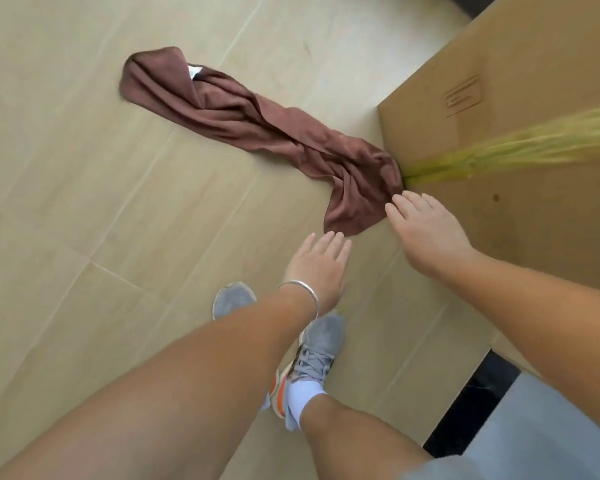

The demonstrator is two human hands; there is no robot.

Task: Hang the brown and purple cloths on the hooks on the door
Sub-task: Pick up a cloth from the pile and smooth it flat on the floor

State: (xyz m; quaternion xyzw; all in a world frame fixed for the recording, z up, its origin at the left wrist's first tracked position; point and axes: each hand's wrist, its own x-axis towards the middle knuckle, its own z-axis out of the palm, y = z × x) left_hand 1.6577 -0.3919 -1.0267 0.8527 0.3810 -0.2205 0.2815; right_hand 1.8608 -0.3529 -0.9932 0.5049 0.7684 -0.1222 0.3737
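A long brown cloth (257,123) lies crumpled and twisted on the tiled floor, stretching from the upper left down to the foot of a cardboard box. My right hand (426,230) hovers with straight fingers just beside the cloth's near end, its fingertips at the cloth's edge. My left hand (317,268), with a silver bangle on the wrist, reaches out flat just below that same end and holds nothing. No purple cloth, hook or door is in view.
A large cardboard box (520,116) stands on the right against the cloth's end. A green-yellow broom head (499,150) lies across it. My feet in grey sneakers (312,358) stand below the hands. A dark strip (471,407) crosses the floor at the lower right.
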